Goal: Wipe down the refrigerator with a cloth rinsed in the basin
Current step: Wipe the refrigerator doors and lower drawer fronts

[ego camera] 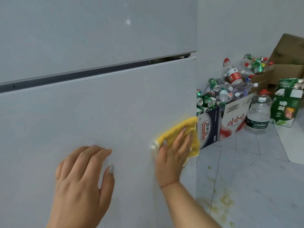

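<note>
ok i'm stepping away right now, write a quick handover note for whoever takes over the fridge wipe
Right hand: flat, fingers pressing the yellow cloth against the lower fridge door, near its right edge.
Left hand: open, resting on the same door, holding nothing.
The upper door is shut above the gap.
The basin is not in view.
Done: wiping is under way on the lower door; how much is already covered cannot be told.
Left: the rest of the lower door, the upper door, and rinsing the cloth as needed.

Yellow cloth (179, 134), pale grey refrigerator (98, 104)
</note>
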